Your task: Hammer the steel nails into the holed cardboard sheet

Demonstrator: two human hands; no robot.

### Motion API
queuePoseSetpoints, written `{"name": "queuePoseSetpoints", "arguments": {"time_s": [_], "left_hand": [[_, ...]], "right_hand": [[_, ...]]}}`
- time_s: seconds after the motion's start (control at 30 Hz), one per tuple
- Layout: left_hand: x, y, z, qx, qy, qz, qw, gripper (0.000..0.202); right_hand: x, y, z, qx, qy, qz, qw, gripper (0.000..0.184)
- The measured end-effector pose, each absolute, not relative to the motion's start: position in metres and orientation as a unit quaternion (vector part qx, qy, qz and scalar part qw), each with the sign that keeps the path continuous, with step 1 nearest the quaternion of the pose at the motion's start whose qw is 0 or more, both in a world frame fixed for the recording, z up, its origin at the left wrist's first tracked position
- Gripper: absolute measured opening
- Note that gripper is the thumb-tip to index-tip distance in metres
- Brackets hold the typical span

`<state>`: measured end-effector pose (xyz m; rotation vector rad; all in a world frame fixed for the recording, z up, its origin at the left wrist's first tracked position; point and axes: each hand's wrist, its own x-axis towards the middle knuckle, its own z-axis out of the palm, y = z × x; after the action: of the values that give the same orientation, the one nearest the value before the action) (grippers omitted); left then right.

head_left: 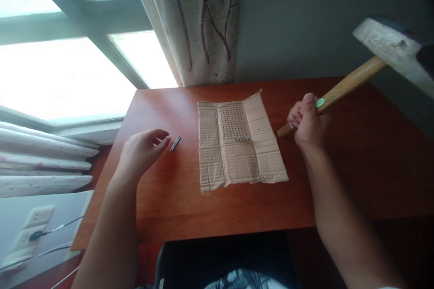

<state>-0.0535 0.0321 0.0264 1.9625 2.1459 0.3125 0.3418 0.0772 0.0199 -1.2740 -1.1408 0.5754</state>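
My right hand (pixel 309 119) grips the wooden handle of a hammer (pixel 352 81), its metal head raised at the upper right above the table. My left hand (pixel 144 146) hovers or rests by a small bunch of nails (pixel 175 143), fingers curved and apart, with nothing visible in them. Between my hands lies an unfolded piece of cardboard (pixel 210 158), creased into three panels. Its middle panel has a grid of small dark holes (pixel 233 122). Along the lower edge of that grid stands a row of several nails (pixel 242 138).
The reddish-brown wooden table (pixel 169 207) runs up to a grey wall and a patterned curtain (pixel 203 22). A window (pixel 61 81) is at the left. Below it, cables run to a wall socket (pixel 35 235). A dark chair seat (pixel 224 257) is under the front edge.
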Motion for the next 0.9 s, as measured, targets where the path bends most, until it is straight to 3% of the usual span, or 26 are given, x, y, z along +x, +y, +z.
{"name": "queuePoseSetpoints", "arguments": {"time_s": [0.4,0.9], "left_hand": [[-0.035,0.040,0.028,0.674,0.730,-0.023,0.112,0.030],[-0.027,0.046,0.026,0.677,0.731,-0.053,0.063,0.026]], "right_hand": [[0.341,0.075,0.018,-0.480,-0.495,0.296,0.661,0.059],[0.342,0.075,0.018,-0.514,-0.496,0.282,0.641,0.063]]}}
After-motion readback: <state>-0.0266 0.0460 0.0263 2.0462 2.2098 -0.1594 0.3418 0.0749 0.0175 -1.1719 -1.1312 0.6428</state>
